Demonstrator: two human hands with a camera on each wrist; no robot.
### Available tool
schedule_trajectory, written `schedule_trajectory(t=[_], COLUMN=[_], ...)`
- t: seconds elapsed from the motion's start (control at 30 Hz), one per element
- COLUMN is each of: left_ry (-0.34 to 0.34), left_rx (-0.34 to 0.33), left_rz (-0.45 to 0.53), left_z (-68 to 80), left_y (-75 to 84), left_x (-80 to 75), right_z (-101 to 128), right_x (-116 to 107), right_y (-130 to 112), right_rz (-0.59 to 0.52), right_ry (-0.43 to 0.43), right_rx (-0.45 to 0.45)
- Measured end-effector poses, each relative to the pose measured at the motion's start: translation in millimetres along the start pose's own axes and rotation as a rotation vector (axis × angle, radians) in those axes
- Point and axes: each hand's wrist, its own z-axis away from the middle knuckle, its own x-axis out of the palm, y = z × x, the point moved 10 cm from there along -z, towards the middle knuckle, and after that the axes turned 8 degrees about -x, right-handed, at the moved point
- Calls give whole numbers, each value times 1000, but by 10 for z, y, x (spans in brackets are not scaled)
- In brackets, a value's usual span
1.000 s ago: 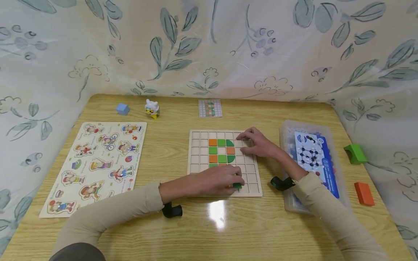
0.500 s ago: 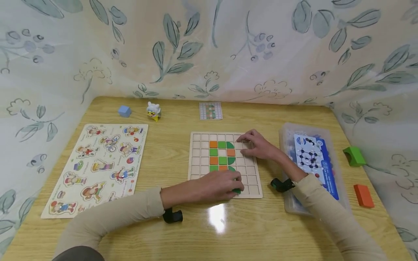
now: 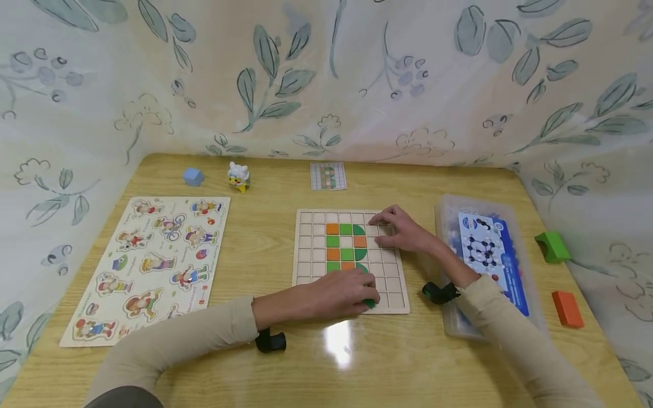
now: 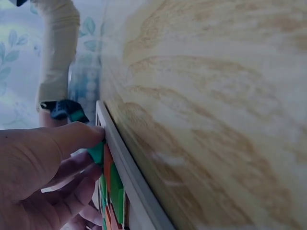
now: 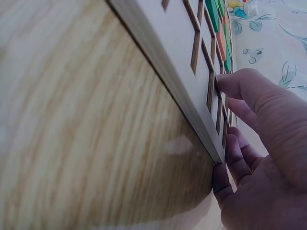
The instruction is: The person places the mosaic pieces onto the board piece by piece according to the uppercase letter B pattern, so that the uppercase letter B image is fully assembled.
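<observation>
On the table lies a wooden grid board (image 3: pixel 307 241) with orange square tiles (image 3: pixel 333 229), green square tiles (image 3: pixel 346 229) and dark green rounded tiles (image 3: pixel 360 254) in its middle cells. My left hand (image 3: pixel 334 292) reaches over the near part of the board and pinches a green tile (image 3: pixel 369 303) between thumb and fingers, close to the cells. In the left wrist view the thumb is on that green tile (image 4: pixel 97 152), right at the board's edge. Bent and loose, the fingers of my right hand (image 3: pixel 405 231) rest on the board's upper right cells and edge.
A small pattern card (image 3: pixel 328 177) lies behind the board. At left are a picture puzzle board (image 3: pixel 145 266), a blue cube (image 3: pixel 193 177) and a toy figure (image 3: pixel 238 177). To the right stand a plastic box (image 3: pixel 482 255), a green arch block (image 3: pixel 552 247) and an orange block (image 3: pixel 567 309).
My left hand has shifted slightly toward the near side with the green tile, uncovering more of the tile row above it. The right hand has stayed in place.
</observation>
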Motion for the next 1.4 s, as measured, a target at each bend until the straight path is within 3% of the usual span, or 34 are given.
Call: schedule_trajectory(t=[0.37,0.67,1.03,1.4], left_ry=[-1,53,18,-6], left_rx=[-5,77,66,19], left_rz=[54,38,249,350], left_z=[-9,7,18,33], left_y=[-80,17,16,-26], left_x=[-27,-103,-140,-101], right_z=[-59,-70,-37,-1], right_x=[-90,-67,-33,10], right_y=[-34,-54,8,3], right_rz=[15,26,22,-3], right_ry=[-10,-13,-13,-8], right_rx=[7,-4,21,31])
